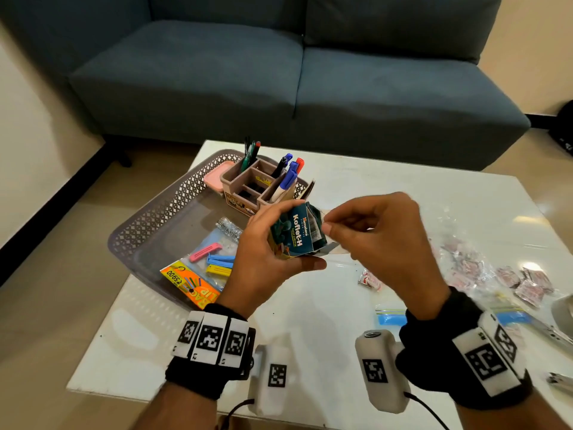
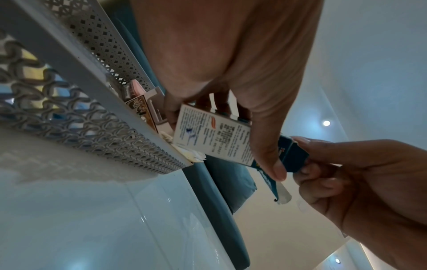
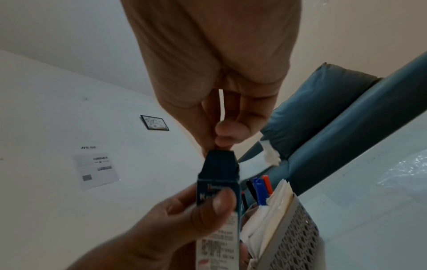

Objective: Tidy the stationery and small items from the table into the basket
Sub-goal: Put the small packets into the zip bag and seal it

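A small dark green carton (image 1: 297, 232) labelled Koflet-H is held in the air above the white table (image 1: 403, 193), beside the basket's right rim. My left hand (image 1: 279, 243) grips the carton (image 2: 215, 137) around its body, thumb underneath. My right hand (image 1: 328, 226) pinches the carton's open end flap (image 3: 219, 160) between thumb and forefinger. The grey lattice basket (image 1: 155, 218) stands at the table's left and holds a beige pen organiser (image 1: 257, 184) with several pens, a pink box (image 1: 214, 176) and a bag of coloured clips (image 1: 204, 268).
Small red-and-white sachets (image 1: 370, 279) and crinkled clear plastic (image 1: 465, 256) lie on the table's right side. A blue-edged zip bag (image 1: 393, 316) lies near my right wrist. Metal tools (image 1: 559, 380) sit at the right edge. A blue sofa (image 1: 294, 72) stands behind the table.
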